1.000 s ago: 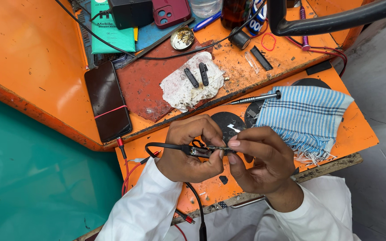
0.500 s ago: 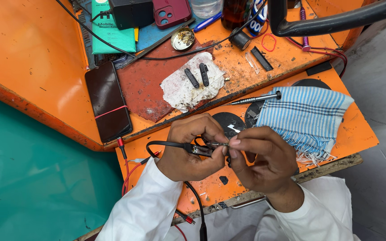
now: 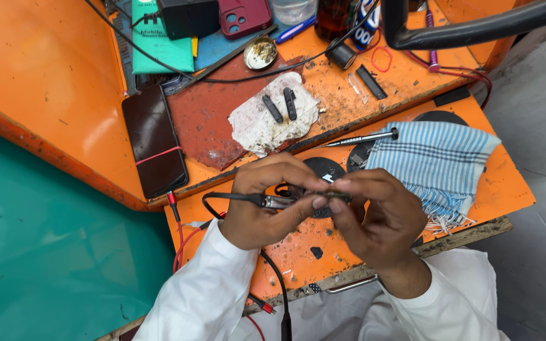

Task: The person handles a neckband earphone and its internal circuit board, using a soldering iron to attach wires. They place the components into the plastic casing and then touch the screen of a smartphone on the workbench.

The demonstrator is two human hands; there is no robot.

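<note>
an orange worktop (image 3: 45,95) is seen from above, scuffed and stained, with a lower orange shelf (image 3: 507,183) stepped out at its near right. a teal floor (image 3: 52,265) lies at the left and grey floor at the right. on the worktop a dark phone (image 3: 154,140) with a red band lies face up at the left, a dirty white rag (image 3: 266,123) sits mid-way with two small black parts (image 3: 282,106) on it, and a round tin (image 3: 260,53) stands just beyond. at the far edge are seen a green box (image 3: 159,44), a black charger (image 3: 188,16) and a maroon phone case (image 3: 244,16). on the shelf a blue striped cloth (image 3: 434,161) is spread at the right, and a slim screwdriver (image 3: 358,139) lies just to its left, tip pointing left.

both hands are held together above the near shelf, sleeves white. the left hand (image 3: 263,208) is curled, palm inward, its grip closed on a thin metal tool (image 3: 276,202) from which a black cable (image 3: 276,278) loops out left and runs down toward the near edge. the right hand (image 3: 377,215) faces it, fingers bent, thumb and forefinger pinched on a small dark part (image 3: 336,197) at the tool's tip. the thumbs of both hands nearly touch. what the part is cannot be told.
</note>
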